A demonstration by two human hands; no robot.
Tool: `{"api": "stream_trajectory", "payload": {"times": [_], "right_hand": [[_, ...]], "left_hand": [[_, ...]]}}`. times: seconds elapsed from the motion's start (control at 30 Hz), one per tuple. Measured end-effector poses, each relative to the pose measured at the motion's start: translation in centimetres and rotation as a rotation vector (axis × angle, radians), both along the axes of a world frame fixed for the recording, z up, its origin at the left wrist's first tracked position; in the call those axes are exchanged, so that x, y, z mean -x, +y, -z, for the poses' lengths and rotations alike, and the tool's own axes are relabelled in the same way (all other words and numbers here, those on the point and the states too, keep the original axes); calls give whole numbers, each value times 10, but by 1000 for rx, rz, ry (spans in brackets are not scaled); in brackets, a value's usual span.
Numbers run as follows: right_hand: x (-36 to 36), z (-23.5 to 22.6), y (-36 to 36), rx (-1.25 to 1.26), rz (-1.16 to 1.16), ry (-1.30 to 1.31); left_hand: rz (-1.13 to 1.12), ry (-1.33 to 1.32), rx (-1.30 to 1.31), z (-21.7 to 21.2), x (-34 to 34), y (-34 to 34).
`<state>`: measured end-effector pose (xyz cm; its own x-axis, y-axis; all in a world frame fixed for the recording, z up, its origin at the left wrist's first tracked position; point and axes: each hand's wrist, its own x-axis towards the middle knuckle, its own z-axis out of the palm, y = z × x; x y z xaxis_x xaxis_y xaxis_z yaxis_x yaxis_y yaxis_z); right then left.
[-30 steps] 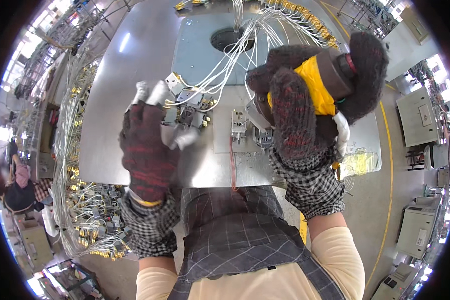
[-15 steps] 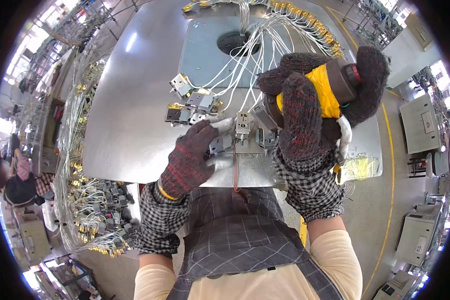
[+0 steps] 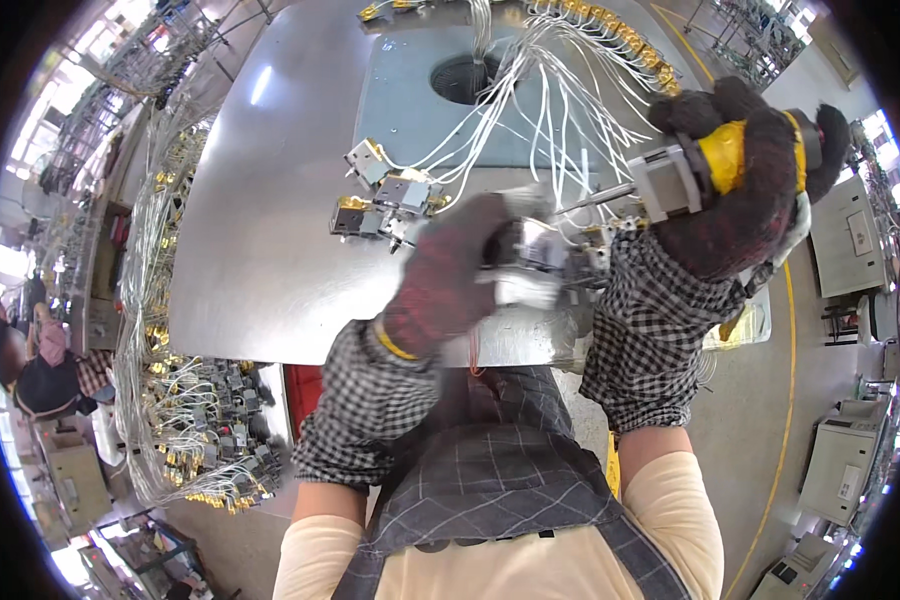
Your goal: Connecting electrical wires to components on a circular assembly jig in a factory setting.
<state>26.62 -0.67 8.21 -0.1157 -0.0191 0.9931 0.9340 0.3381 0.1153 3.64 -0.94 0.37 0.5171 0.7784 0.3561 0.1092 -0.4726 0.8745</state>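
My right hand (image 3: 735,215), in a dark knitted glove, is wrapped around a powered screwdriver (image 3: 667,182) with yellow tape on its body. The tool's thin metal bit (image 3: 608,196) points left, toward my left hand (image 3: 448,265). That hand wears a dark red and black glove with white-wrapped fingertips, and it is blurred by motion. Its thumb and fingers close around a small boxy metal part (image 3: 543,246), also smeared. Whether the bit touches this part I cannot tell. White wires (image 3: 510,95) run across the table to several similar metal boxes (image 3: 402,195) left of centre.
Yellow-tipped connectors (image 3: 610,35) line the far edge of the metal table (image 3: 260,250). A round opening (image 3: 460,78) lies in its grey-blue panel. Bundled wires and parts (image 3: 210,420) hang at the left. Another person (image 3: 50,370) is at far left; grey cabinets (image 3: 850,245) stand right.
My left hand has moved right and closed around a metal part. My right hand has shifted right with the screwdriver, whose bit now shows pointing left.
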Motion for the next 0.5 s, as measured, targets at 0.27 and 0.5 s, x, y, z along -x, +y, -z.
{"api": "stream_trajectory", "payload": {"times": [0.27,0.5], "right_hand": [[23,14,12,171,-915,282],[77,-5,-23,358,-1573,1004]], "left_hand": [[-65,282,-199,-19,44,20],[-19,694,-286,-43,18,14]]}}
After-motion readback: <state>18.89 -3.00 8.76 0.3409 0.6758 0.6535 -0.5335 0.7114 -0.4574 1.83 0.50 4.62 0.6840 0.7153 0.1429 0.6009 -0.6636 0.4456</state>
